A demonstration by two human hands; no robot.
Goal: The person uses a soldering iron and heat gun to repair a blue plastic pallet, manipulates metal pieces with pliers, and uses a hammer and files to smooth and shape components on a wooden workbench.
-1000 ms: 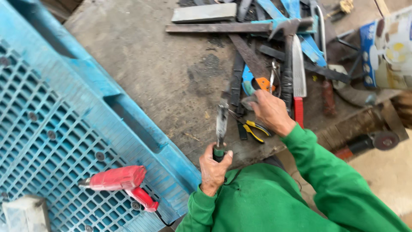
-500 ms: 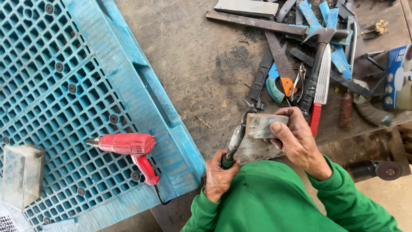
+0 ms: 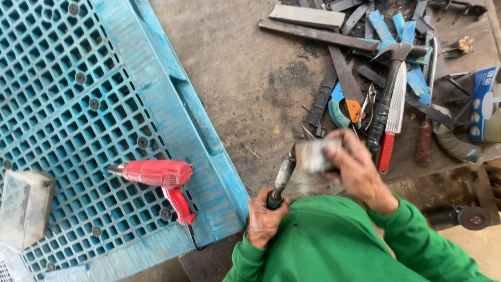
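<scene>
Head view looks down on a worn desk. Left hand has its grip wrapped around the dark handle of a flat-bladed tool, blade angled up. Right hand pinches a blurred grey block against the blade's tip. A red heat gun lies on a blue pallet.

The right hand and the grey block it grips are smeared by motion, so the block's make is unclear. The left hand covers the handle of the tool it clutches. The green sleeves hide the bench edge beneath them. The blue pallet runs off the top and left edges. The blue box is cut by the right edge. In the tool pile, overlapping pieces hide each other.
</scene>
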